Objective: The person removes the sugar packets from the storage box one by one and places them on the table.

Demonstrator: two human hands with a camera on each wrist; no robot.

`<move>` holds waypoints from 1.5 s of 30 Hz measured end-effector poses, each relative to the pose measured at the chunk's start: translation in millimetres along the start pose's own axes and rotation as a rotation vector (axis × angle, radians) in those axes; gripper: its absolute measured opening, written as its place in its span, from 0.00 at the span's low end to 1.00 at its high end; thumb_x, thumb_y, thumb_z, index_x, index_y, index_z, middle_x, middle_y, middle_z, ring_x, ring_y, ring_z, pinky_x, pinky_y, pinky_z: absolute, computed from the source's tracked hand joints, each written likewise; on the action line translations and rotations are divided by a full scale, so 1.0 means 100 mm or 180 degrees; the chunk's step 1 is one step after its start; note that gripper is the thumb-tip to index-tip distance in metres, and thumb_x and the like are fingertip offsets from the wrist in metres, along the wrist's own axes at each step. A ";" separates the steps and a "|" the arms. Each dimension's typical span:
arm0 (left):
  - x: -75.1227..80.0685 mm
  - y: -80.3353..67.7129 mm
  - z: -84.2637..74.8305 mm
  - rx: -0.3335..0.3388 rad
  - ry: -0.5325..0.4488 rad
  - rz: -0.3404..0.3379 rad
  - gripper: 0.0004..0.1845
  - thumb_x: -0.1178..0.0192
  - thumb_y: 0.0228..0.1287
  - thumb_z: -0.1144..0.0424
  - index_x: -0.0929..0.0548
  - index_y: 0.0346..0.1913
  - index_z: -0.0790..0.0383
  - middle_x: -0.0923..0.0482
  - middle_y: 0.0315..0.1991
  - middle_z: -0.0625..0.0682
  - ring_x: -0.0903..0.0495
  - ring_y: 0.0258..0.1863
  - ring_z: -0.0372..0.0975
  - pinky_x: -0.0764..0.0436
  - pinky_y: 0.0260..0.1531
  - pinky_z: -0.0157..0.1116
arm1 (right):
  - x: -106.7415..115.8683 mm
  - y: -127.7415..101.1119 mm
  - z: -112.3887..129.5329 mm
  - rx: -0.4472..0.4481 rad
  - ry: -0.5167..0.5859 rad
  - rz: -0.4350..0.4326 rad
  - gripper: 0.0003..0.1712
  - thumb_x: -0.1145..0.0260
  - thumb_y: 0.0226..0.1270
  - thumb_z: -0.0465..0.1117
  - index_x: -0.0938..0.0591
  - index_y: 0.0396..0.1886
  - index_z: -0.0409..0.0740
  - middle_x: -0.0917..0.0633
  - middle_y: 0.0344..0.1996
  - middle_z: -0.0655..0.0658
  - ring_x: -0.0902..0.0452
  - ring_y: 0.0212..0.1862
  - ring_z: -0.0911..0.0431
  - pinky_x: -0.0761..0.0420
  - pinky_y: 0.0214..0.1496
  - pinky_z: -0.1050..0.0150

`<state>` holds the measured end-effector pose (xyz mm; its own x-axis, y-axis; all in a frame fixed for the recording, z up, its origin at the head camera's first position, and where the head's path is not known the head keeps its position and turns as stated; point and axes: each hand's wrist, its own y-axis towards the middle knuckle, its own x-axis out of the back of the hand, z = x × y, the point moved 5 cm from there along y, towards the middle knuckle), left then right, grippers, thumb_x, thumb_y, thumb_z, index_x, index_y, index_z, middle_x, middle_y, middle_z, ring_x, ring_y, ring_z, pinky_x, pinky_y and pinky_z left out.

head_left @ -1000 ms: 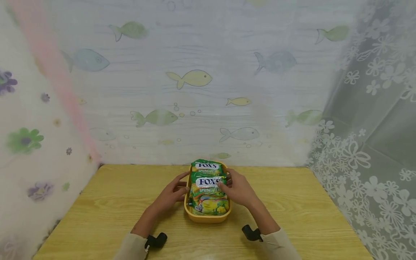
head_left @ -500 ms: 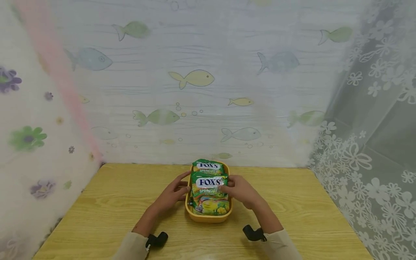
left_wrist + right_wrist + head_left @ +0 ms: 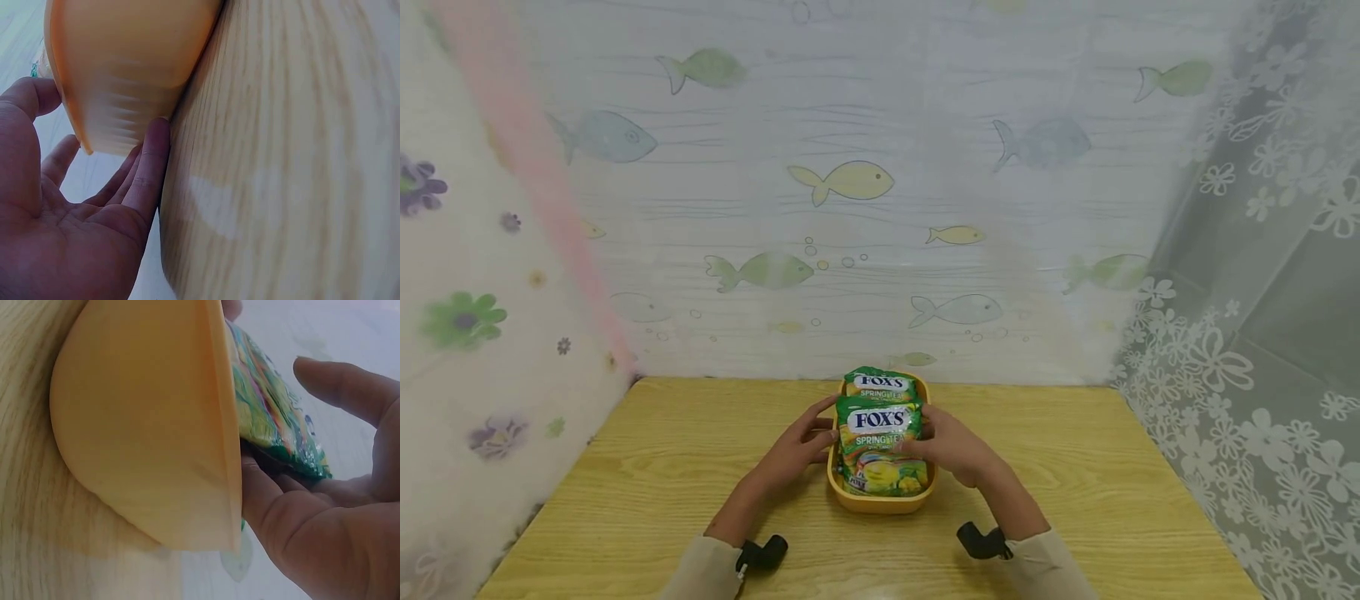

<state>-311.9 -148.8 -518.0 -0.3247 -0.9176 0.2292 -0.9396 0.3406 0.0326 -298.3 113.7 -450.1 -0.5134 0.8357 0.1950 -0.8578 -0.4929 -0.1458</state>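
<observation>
Front candy bag (image 3: 880, 450) lying in a yellow tray (image 3: 880, 500) at mid worktop (image 3: 1075, 483), a second bag (image 3: 880, 382) behind it. Right hand (image 3: 951, 446) gripping the front bag's right edge, fingers tucked under it, thumb lifted off it in the right wrist view. Left hand (image 3: 797, 446) resting against the tray's left wall, fingers straight. Light wood-grain worktop, hemmed by fish-print sheeting (image 3: 850, 179) at the back, flowered sheeting (image 3: 460, 321) left, lace curtain (image 3: 1262, 333) right. Rear bag mostly covered; tray floor hidden.
</observation>
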 end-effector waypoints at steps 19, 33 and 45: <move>0.01 0.02 0.05 0.0035 0.0024 -0.0043 0.33 0.44 0.84 0.49 0.42 0.85 0.36 0.31 0.73 0.63 0.23 0.69 0.56 0.14 0.58 0.49 | -0.17 -0.01 0.02 0.0185 -0.0046 -0.0055 0.55 0.25 0.68 0.29 0.50 0.84 0.40 0.25 0.69 0.33 0.20 0.63 0.43 0.14 0.61 0.50; 0.04 0.08 0.12 0.0062 -0.0035 -0.0080 0.33 0.43 0.83 0.48 0.40 0.84 0.36 0.30 0.73 0.62 0.24 0.70 0.56 0.14 0.58 0.48 | -0.22 0.06 -0.03 0.0191 0.0076 -0.0134 0.52 0.26 0.69 0.29 0.49 0.81 0.44 0.24 0.67 0.34 0.19 0.60 0.45 0.14 0.59 0.52; 0.04 0.08 0.12 0.0098 -0.0097 -0.0176 0.33 0.44 0.84 0.53 0.41 0.84 0.41 0.30 0.72 0.63 0.22 0.67 0.55 0.13 0.57 0.48 | -0.28 0.07 -0.03 0.0355 0.0109 -0.0247 0.52 0.28 0.68 0.25 0.48 0.82 0.43 0.25 0.68 0.32 0.19 0.62 0.42 0.13 0.57 0.51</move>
<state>-322.2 -152.3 -528.6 -0.2749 -0.9408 0.1982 -0.9590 0.2832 0.0143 -289.9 87.0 -459.6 -0.4457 0.8792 0.1682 -0.8934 -0.4486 -0.0225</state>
